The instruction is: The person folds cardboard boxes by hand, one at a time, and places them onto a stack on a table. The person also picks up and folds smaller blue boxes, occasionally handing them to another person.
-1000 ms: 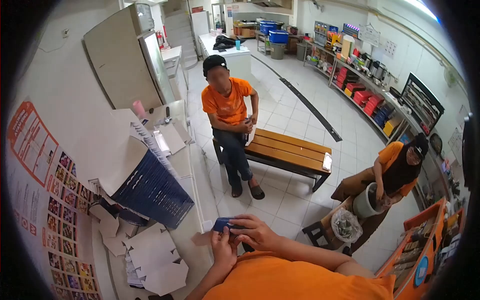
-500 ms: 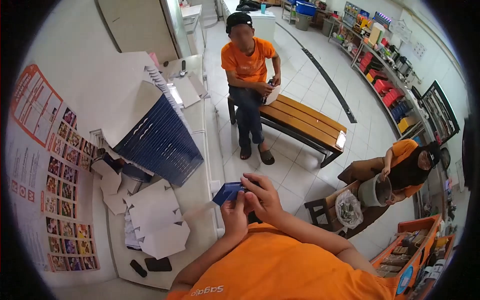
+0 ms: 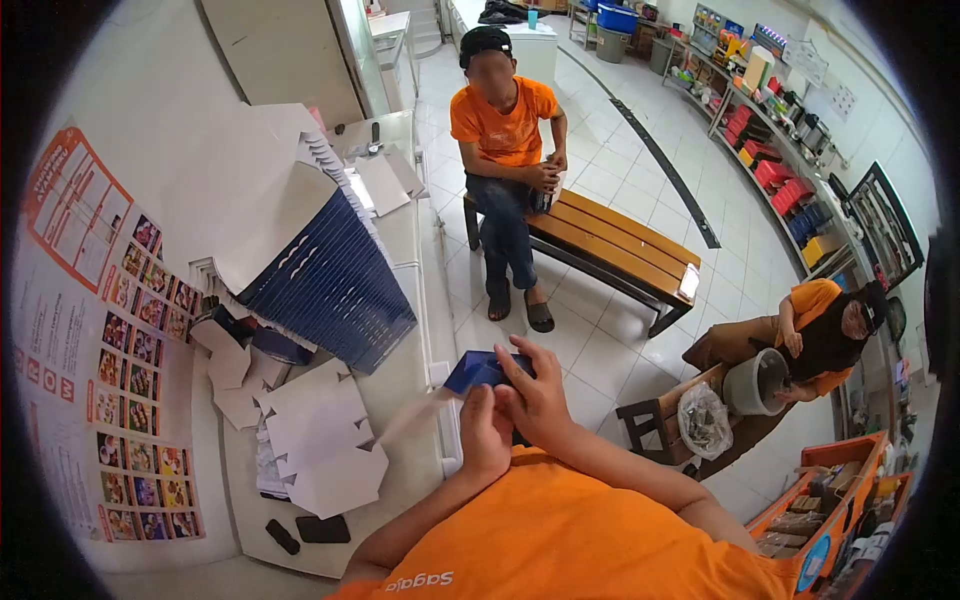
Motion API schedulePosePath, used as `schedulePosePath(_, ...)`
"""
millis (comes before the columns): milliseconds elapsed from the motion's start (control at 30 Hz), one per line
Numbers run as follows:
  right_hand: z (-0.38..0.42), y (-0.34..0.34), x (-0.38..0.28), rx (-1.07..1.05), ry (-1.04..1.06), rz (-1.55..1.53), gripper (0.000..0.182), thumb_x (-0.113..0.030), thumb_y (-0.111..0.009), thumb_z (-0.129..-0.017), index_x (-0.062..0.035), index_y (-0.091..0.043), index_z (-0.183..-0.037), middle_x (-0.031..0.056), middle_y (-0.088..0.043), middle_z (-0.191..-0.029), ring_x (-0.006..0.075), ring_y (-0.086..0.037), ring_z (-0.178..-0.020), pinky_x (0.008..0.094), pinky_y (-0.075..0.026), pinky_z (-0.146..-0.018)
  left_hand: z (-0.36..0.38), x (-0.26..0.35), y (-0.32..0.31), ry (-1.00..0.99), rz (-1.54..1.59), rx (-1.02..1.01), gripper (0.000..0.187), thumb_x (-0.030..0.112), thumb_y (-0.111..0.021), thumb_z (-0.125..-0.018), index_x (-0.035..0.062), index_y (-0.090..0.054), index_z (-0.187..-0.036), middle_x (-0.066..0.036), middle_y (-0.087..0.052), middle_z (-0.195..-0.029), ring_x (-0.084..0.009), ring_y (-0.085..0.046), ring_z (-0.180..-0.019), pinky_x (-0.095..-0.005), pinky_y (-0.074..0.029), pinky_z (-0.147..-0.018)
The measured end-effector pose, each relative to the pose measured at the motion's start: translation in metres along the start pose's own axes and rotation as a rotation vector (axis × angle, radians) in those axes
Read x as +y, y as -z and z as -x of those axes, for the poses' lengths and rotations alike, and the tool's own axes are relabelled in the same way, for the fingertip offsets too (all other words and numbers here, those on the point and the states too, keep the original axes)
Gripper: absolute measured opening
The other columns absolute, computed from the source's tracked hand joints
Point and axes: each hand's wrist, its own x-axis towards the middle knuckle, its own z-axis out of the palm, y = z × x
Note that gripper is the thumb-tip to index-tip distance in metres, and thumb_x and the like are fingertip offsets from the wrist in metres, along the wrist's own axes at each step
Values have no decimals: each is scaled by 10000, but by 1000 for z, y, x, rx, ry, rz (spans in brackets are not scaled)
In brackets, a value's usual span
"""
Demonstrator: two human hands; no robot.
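In front of my orange shirt, both hands hold a small blue carton piece (image 3: 472, 372) whose card is folded. My left hand (image 3: 486, 435) grips it from below, with the thumb pointing up. My right hand (image 3: 542, 398) lies over its right side, fingers bent around the edge. Part of the card is hidden behind my fingers. To the left, a tall stack of blue-edged flat cartons (image 3: 335, 275) leans on the white counter (image 3: 400, 450). Unfolded white card blanks (image 3: 325, 440) lie in front of it.
A phone (image 3: 322, 529) and a small black object (image 3: 282, 537) lie on the counter. One person (image 3: 505, 120) sits on a wooden bench (image 3: 610, 240), handling a box. Another person (image 3: 815, 330) holds a grey bucket (image 3: 755, 385) beside a plastic bag (image 3: 705, 420).
My hands and the blue carton piece have shifted slightly up and right, and the right fingers spread further over it. The seated person's hands have closed over their box.
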Motion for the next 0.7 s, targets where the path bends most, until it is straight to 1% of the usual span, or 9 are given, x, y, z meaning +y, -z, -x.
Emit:
schedulePosePath(100, 2, 3, -12, -79, 29, 308, 737, -113, -721, -859, -58, -395, -1518, 238, -406, -1497, 416, -489, -1257, 455, -420, -1049, 2, 24, -18, -30, -75, -19, 209, 94, -526, -1050, 37, -502, -1250, -19, -672, -963, -96, -630, -845, -224, -510, -733)
schedulePosePath(167, 2, 18, -11, -250, 125, -24, 725, -107, -704, -865, -5, -379, -1505, 223, -476, -1438, 412, -525, -1180, 457, -422, -1039, -4, 27, -6, -143, -301, 172, 194, 88, -521, -1049, 31, -511, -1234, -29, -678, -983, -84, -626, -855, -217, -504, -742)
schedulePosePath(233, -9, 44, -4, -253, 123, -101, 687, -137, -718, -877, -5, -419, -1480, 228, -582, -1307, 365, -600, -1085, 416, -483, -937, -7, 43, 16, -160, -321, 162, 173, 88, -528, -1049, 21, -551, -1207, -32, -683, -982, -66, -618, -866, -209, -495, -763)
schedulePosePath(333, -34, 79, -6, -569, -270, -213, 488, -207, -687, -952, 11, -523, -1356, 123, -684, -739, 281, -673, -652, 362, -504, -614, 5, 82, 24, 112, -738, -358, 144, 90, -558, -1044, -1, -615, -1140, -16, -691, -935, -70, -602, -836, -230, -485, -750)
schedulePosePath(433, -31, 68, 14, -731, -444, -305, 412, -230, -653, -984, -5, -540, -1310, 106, -672, -683, 242, -661, -619, 357, -504, -614, 19, 92, 27, 65, -1044, -427, 172, 97, -572, -1039, -10, -617, -1166, -27, -699, -939, -67, -591, -840, -236, -480, -738)
schedulePosePath(467, -28, 65, 11, -549, -570, -430, 381, -254, -658, -986, -10, -565, -1264, 112, -685, -716, 206, -668, -655, 352, -505, -617, 19, 85, 42, 69, -959, -336, 265, 75, -569, -1024, -4, -569, -1277, -52, -696, -885, -63, -596, -799, -228, -477, -733)
schedulePosePath(567, -7, 40, 16, -391, -417, -598, 355, -248, -690, -963, -16, -602, -1217, 119, -681, -722, 211, -674, -663, 352, -506, -616, 31, 91, 10, -8, -963, -73, 397, 51, -557, -1003, 5, -479, -1390, -57, -680, -795, -63, -593, -718, -224, -465, -697)
schedulePosePath(633, -14, 47, 1, -372, -358, -646, 342, -243, -712, -947, -21, -626, -1192, 127, -675, -727, 222, -677, -664, 351, -508, -620, 33, 86, 13, -42, -987, -126, 447, 40, -552, -991, 5, -437, -1422, -62, -678, -767, -66, -592, -688, -224, -460, -679)
schedulePosePath(700, -25, 54, -5, -700, -110, -310, 336, -232, -736, -920, -32, -661, -1180, 172, -674, -754, 267, -681, -675, 356, -515, -639, 37, 79, 11, -71, -1008, -184, 500, 29, -547, -980, 4, -395, -1455, -66, -676, -738, -69, -591, -657, -224, -454, -661)
